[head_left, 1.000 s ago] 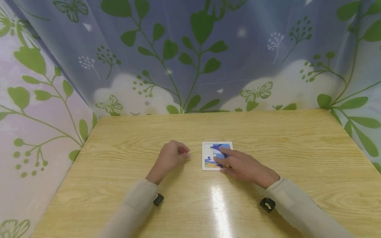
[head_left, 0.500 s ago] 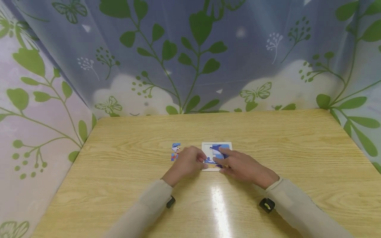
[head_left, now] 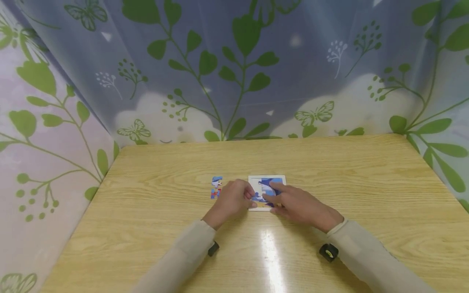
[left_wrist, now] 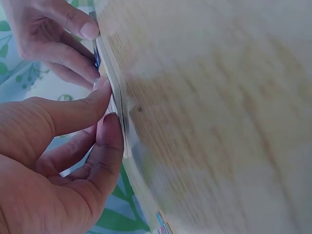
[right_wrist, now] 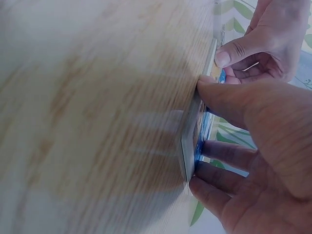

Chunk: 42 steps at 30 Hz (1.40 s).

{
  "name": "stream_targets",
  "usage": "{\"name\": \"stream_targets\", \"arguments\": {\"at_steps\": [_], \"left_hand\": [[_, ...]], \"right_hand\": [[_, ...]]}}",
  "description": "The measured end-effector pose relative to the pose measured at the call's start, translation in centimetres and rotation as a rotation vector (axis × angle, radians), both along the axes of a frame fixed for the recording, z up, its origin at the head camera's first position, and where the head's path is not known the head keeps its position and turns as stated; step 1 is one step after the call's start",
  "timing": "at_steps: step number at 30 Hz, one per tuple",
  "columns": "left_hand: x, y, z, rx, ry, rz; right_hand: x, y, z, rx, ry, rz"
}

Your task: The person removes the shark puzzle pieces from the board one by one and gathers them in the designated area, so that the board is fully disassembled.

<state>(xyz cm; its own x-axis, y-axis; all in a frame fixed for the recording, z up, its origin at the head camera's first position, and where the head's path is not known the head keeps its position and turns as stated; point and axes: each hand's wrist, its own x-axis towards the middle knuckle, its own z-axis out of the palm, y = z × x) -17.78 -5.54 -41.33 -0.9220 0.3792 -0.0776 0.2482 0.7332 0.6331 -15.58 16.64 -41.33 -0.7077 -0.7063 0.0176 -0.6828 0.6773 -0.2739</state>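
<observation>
A small square jigsaw puzzle tray (head_left: 255, 209) with a white rim lies on the table, with blue sea-picture pieces (head_left: 257, 199) in it. Its upper left part shows bare white. My left hand (head_left: 231, 199) grips the near left corner, thumb above the rim and index finger curled at the left side. In the left wrist view, the same left hand (left_wrist: 63, 156) covers that corner, so I cannot tell whether a piece is under its fingertips. My right hand (head_left: 298, 203) rests spread over the tray's right part, with its thumb (right_wrist: 219, 92) at the near edge.
Loose jigsaw pieces (head_left: 216, 183) in blue, white and red lie left of the tray, partly behind my left hand. The wooden table (head_left: 176, 171) meets a leaf-printed curtain (head_left: 256, 114) at its back edge.
My left hand has moved right from beside the tray to its left corner, uncovering the loose pieces. In the last half second it barely moves. My right hand stays on the tray.
</observation>
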Motion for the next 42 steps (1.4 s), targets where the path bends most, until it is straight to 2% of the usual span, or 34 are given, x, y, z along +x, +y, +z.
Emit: {"name": "stream_targets", "arguments": {"at_steps": [5, 17, 23, 35, 42], "left_hand": [[0.3, 0.0, 0.2, 0.018, 0.016, 0.018], [0.7, -1.0, 0.6, 0.156, 0.0, 0.018], [0.6, -2.3, 1.1, 0.136, 0.018, 0.037], [1.4, -6.8, 1.3, 0.087, 0.038, 0.143], [1.7, -9.0, 1.4, 0.03, 0.011, 0.185]], "right_hand": [[0.0, 0.0, 0.0, -0.007, 0.007, 0.007], [0.0, 0.0, 0.1, 0.0, -0.01, -0.005], [0.0, 0.0, 0.1, -0.003, -0.021, -0.004], [0.0, 0.0, -0.1, -0.009, 0.026, 0.028], [-0.1, 0.0, -0.3, -0.021, 0.039, 0.038]]}}
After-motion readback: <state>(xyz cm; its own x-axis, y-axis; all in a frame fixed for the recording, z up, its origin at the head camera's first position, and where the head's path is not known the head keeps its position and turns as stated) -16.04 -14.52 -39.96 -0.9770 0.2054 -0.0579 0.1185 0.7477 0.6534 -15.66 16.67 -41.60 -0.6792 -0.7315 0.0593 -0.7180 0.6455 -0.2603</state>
